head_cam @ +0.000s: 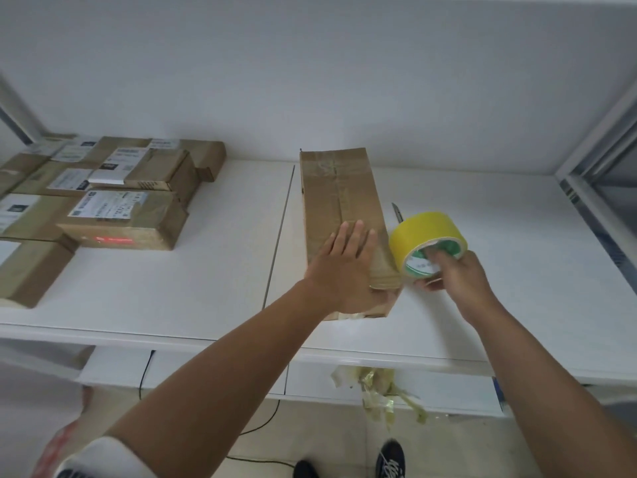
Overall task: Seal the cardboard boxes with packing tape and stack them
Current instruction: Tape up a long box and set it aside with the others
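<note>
Nearest, below the white table's front edge (213, 343): a crumpled tangle of used yellowish tape scraps (379, 391) hanging down, with a black cable (272, 415) trailing over the floor. On the tabletop, left hand (348, 270) spread flat, fingers straight, pressing the near end of the long narrow brown cardboard box (339, 208) lying lengthwise away from the edge. Right hand (458, 274) just beside the box's near right corner, fingers hooked through the core of the yellow roll of packing tape (427, 241), thumb under it; roll close against the box's side, though whether a strip already bridges them cannot be told. Looks like the sealing step, with this box pinned for a pass of tape. Next move probably calls for steady downward pressure from the left hand while tape is drawn along the top seam, then a cut. Just behind the roll, a slim grey utility knife (396, 212) lying on the table, touching neither box nor hand, blade end worth minding. Farther left, well apart, a pile of taped, labelled brown cardboard parcels (113, 201), the likely stacking spot. Nothing between the box and that pile.
</note>
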A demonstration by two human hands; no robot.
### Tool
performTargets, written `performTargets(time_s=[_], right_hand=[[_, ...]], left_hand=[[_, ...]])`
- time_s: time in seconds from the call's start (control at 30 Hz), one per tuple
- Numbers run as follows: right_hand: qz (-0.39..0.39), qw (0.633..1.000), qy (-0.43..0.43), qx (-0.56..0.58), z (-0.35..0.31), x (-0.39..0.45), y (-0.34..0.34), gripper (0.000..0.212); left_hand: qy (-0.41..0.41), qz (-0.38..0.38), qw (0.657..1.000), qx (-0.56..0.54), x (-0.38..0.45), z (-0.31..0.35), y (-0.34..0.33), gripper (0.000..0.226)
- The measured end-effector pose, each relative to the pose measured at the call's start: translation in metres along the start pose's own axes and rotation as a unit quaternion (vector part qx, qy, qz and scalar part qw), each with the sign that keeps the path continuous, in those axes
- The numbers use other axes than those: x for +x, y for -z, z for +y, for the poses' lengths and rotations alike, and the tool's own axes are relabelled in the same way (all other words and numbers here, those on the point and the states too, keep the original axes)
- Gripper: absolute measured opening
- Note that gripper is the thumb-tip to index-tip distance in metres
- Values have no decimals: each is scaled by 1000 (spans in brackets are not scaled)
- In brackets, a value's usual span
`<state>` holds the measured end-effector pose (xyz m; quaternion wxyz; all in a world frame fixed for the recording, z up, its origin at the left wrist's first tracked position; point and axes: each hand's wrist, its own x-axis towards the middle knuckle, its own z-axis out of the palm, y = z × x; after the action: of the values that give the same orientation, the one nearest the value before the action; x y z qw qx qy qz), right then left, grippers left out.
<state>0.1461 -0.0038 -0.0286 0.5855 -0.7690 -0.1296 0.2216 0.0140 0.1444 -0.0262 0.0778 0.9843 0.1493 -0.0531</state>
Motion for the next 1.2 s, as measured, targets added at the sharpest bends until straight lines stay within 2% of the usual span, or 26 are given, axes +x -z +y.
performTargets(time_s=[0.17,0.23,0.3,0.37,0.53,0.73,0.83,0.9,0.97,1.07,1.13,1.2], right_hand=[[-51,990,-76,106,28,-6,-8,10],[-70,982,-103,142,41,-7,-10,10],[-83,977,-119,157,50,-5,-12,20],[-91,972,-130,172,56,-2,-13,27],[-101,966,-162,176,65,1,-22,19],[-110,959,-189,178,54,0,-26,17],[-187,947,-207,162,43,-8,-29,34],[-223,944,-194,147,32,-16,-37,40],[-212,961,-145,102,14,-23,-46,36],[-147,988,-24,-50,-19,-32,-52,31],[-110,974,39,-194,-41,-38,-50,38],[-87,932,80,-343,-57,-45,-50,47]], left_hand=[[31,-34,999,16,6,15,8,122],[10,-13,1000,21,13,22,10,126],[-21,25,999,14,18,22,7,123],[-33,20,999,12,22,23,3,120],[-36,-5,999,-1,25,18,2,111],[-59,63,993,-81,19,10,-2,99],[-70,103,984,-131,12,-3,-2,104],[-88,149,970,-171,5,-15,-2,99],[-96,186,954,-217,-3,-30,-1,90],[-96,223,922,-300,-17,-45,5,84],[-97,230,905,-344,-21,-48,4,86],[-86,220,869,-434,-24,-45,-1,93]])
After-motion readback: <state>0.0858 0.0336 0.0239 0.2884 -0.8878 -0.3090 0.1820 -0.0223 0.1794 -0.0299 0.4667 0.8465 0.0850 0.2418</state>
